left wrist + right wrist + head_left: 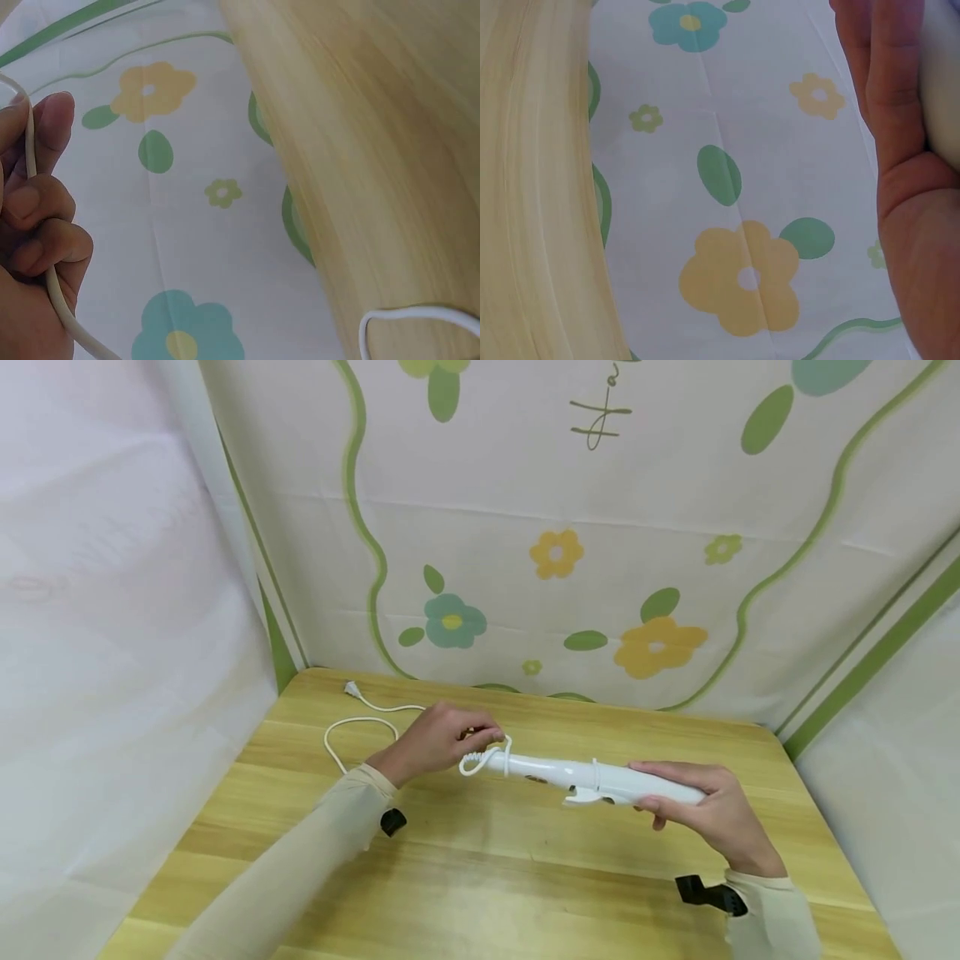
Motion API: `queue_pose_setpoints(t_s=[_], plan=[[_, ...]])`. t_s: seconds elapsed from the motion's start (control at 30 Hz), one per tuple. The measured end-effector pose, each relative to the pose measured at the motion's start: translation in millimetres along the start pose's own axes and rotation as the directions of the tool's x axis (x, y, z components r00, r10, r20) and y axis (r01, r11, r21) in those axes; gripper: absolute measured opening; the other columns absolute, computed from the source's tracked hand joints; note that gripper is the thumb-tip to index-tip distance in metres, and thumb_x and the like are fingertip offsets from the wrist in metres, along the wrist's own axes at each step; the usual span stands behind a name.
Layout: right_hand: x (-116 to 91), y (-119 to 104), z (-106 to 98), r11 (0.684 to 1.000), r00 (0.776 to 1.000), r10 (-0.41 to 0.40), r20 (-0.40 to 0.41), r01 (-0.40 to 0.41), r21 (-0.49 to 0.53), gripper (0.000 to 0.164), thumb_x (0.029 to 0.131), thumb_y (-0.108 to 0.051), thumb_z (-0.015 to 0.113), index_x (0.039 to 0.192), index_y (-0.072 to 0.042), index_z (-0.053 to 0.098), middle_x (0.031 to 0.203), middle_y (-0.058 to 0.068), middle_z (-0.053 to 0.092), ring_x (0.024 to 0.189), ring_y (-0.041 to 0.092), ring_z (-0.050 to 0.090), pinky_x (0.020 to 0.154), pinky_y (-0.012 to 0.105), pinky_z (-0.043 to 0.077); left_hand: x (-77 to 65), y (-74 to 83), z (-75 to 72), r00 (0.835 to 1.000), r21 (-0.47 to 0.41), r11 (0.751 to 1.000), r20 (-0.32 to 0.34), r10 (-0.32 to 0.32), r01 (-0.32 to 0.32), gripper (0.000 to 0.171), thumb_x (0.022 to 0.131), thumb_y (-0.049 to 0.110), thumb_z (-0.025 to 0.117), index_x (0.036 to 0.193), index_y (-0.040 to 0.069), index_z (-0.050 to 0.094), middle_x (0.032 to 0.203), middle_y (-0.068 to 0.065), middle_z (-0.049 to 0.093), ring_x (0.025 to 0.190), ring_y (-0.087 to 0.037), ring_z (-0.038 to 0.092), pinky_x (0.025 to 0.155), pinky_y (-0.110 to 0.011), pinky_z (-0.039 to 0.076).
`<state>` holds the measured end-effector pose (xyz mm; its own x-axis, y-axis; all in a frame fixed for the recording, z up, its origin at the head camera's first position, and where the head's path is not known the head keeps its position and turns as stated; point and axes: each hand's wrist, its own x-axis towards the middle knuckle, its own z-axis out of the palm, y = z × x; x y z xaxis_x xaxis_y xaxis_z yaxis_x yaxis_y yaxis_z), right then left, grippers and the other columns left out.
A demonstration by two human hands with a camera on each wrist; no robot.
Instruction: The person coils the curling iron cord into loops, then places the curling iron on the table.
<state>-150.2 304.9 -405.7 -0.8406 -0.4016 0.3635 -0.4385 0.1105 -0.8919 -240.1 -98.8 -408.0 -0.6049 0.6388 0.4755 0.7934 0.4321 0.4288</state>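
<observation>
A long white curling iron point(558, 770) is held nearly level above the table, its thick end to the right. My right hand point(726, 814) grips that thick end, thumb on the near side and fingers on the far side. At the thin left end, the white power cord point(63, 313) leaves a ribbed sleeve and loops around the handle. My left hand point(435, 742) pinches this cord just beside the loop, with fingers curled round it in the left wrist view. Only a pale edge of the iron shows in the right wrist view, beside the palm.
The cord's loose part lies curved on the wooden table point(480, 893), ending in a white plug point(352, 689) near the back left corner. White cloth with printed flowers point(656, 647) hangs behind the table, and plain white cloth stands at both sides. Black straps sit near both wrists.
</observation>
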Motion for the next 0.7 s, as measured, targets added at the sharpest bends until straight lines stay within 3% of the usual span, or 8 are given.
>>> queue_pose_setpoints(t_s=[0.17, 0.3, 0.4, 0.53, 0.7], plan=[[0.6, 2.7, -2.3, 0.996, 0.997, -0.058, -0.050, 0.061, 0.062, 0.046, 0.087, 0.032, 0.067, 0.130, 0.018, 0.068, 0.115, 0.006, 0.084, 0.070, 0.018, 0.078, 0.056, 0.032, 0.061, -6.0, 6.9, 12.2, 1.000, 0.047, 0.999, -0.005, -0.017, 0.017, 0.011, 0.100, 0.006, 0.077, 0.101, 0.017, 0.081, 0.085, 0.009, 0.079, 0.067, -0.002, 0.054, 0.065, -0.023, 0.049], [3.1, 1.0, -4.8, 1.000, 0.995, -0.001, -0.100, 0.001, -0.004, 0.043, 0.089, 0.026, 0.071, 0.131, 0.017, 0.069, 0.108, 0.003, 0.085, 0.064, 0.018, 0.075, 0.057, 0.031, 0.061, -11.4, 13.8, 18.6, 0.999, 0.094, 0.995, -0.020, -0.039, 0.040, 0.012, 0.101, 0.012, 0.078, 0.090, 0.017, 0.077, 0.075, 0.010, 0.076, 0.060, 0.002, 0.051, 0.059, -0.018, 0.042], [5.3, -0.2, -7.0, 0.998, 0.992, 0.040, -0.119, -0.045, -0.037, 0.040, 0.091, 0.023, 0.072, 0.131, 0.018, 0.068, 0.100, 0.003, 0.085, 0.063, 0.019, 0.075, 0.055, 0.032, 0.060, -14.0, 18.5, 21.7, 0.999, 0.139, 0.990, -0.048, 0.017, -0.010, 0.016, 0.104, 0.020, 0.076, 0.088, 0.017, 0.076, 0.071, 0.010, 0.073, 0.055, 0.003, 0.053, 0.054, -0.016, 0.039], [8.0, 0.0, -8.3, 0.995, 0.986, 0.085, -0.142, -0.092, -0.039, 0.038, 0.094, 0.019, 0.073, 0.132, 0.016, 0.069, 0.095, 0.006, 0.085, 0.062, 0.020, 0.074, 0.054, 0.031, 0.059, -15.9, 25.0, 25.5, 0.993, 0.174, 0.981, -0.057, 0.102, -0.091, 0.014, 0.107, 0.018, 0.071, 0.097, 0.014, 0.080, 0.070, 0.011, 0.072, 0.057, 0.004, 0.060, 0.056, -0.016, 0.046], [9.7, 4.4, -5.6, 0.986, 0.975, 0.145, -0.166, -0.156, -0.059, 0.037, 0.096, 0.013, 0.075, 0.132, 0.013, 0.071, 0.094, 0.006, 0.085, 0.065, 0.017, 0.076, 0.054, 0.033, 0.059, -18.9, 30.9, 30.3, 0.996, 0.170, 0.983, -0.036, 0.079, -0.072, 0.017, 0.110, 0.017, 0.065, 0.105, 0.011, 0.080, 0.071, 0.012, 0.067, 0.058, 0.005, 0.050, 0.058, -0.015, 0.044]])
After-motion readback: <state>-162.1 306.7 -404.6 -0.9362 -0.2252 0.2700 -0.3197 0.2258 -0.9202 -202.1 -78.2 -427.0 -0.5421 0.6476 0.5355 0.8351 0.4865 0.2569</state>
